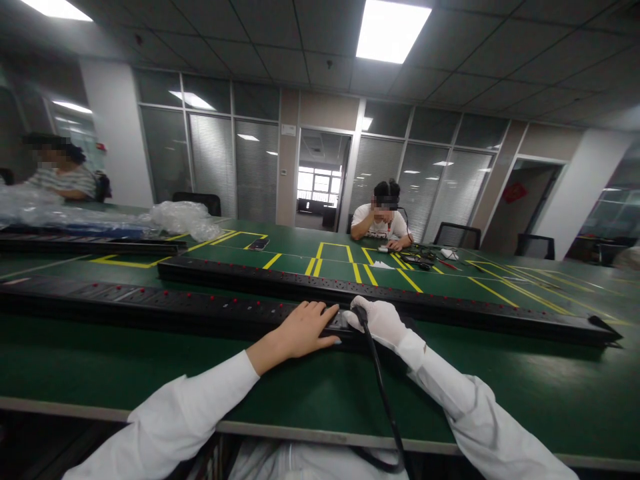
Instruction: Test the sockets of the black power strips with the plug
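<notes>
A long black power strip (195, 303) with red buttons along it lies across the table in front of me. My left hand (306, 328), bare, rests over its right part, fingers across the top and thumb along the near side. White-gloved, my right hand (381, 321) closes around the plug end of a black power cord (376, 373) at the strip's right end. The cord hangs down over the table's front edge. My fingers cover the plug, so I cannot tell how far it sits in a socket. Just behind lies a second black power strip (280, 280).
Clear plastic wrap (185, 219) and more black strips (100, 245) lie at left on the green table (500, 393). A phone (259, 245) lies farther back. Across sits a person (380, 220) near cables (420, 260); another person (65, 177) is at far left.
</notes>
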### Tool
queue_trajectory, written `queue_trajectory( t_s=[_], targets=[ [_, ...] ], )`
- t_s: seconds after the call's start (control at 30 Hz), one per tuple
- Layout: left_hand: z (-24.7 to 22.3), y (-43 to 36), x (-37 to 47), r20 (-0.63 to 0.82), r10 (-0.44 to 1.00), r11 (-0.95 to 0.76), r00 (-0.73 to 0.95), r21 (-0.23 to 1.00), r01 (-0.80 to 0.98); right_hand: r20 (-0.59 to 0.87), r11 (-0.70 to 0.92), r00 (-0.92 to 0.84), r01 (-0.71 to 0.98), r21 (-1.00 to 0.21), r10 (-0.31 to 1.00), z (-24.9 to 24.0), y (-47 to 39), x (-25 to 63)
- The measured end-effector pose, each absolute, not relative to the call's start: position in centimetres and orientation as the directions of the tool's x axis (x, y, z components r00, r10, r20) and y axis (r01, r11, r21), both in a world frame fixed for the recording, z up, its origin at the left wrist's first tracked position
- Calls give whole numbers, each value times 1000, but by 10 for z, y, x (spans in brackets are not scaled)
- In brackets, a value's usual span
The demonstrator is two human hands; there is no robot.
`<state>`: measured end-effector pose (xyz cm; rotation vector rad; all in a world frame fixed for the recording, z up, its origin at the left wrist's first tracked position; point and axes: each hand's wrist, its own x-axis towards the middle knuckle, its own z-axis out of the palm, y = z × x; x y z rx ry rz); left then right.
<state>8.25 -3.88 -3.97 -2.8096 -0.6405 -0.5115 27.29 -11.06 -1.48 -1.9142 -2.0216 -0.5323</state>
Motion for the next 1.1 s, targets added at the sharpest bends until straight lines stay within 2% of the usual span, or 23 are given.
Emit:
queue_trajectory(
  t_s=[0.17,0.47,0.67,0.93,1.1],
  targets=[
    [-39,-40,83,387,378,-879,841,-135,457,499,28,-87,992,124,862,-17,-113,271],
    [-38,-41,82,377,383,-877,843,-138,460,433,54,-66,998,40,899,-12,-110,273],
    [-37,-42,82,392,373,-879,841,-139,455,484,84,-139,988,134,864,-15,-114,273],
    [-39,-40,82,381,381,-875,842,-145,462,409,92,-96,995,30,908,-10,-107,278],
    [-39,-41,82,385,372,-878,845,-151,455,452,104,-122,993,64,884,-13,-111,276]
  ],
)
